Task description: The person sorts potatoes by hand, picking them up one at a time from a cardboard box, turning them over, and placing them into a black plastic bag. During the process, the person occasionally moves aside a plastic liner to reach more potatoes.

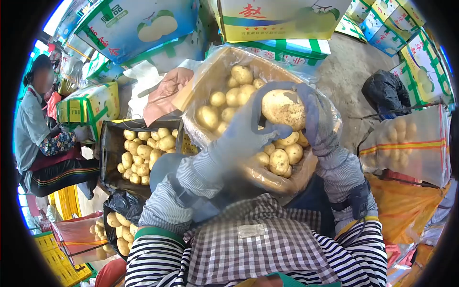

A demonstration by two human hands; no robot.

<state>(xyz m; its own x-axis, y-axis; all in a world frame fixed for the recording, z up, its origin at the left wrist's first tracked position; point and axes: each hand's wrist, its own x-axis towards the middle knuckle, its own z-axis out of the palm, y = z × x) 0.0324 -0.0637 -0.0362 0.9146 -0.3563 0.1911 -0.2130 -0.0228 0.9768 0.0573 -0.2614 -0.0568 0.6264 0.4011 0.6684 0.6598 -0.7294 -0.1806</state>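
Your left grip (246, 125) and right grip (316, 115) hold big potato (283, 108) between them, above plastic-lined box (275, 67) (some fingertips hard to make out). Left grip hides some smaller potatoes (241, 75) inside; bag (428, 136) at right, contents hazy.

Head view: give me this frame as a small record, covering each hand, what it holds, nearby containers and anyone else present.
Held item: large potato with brown patches on its skin
Left hand: gloved left hand, curled around the potato's left side, thumb below
Right hand: gloved right hand, against its right side
Beneath: plastic-lined box with loose potatoes
Left side: dark crate of potatoes
Right side: black bag on the floor
Others: one seated person, far left
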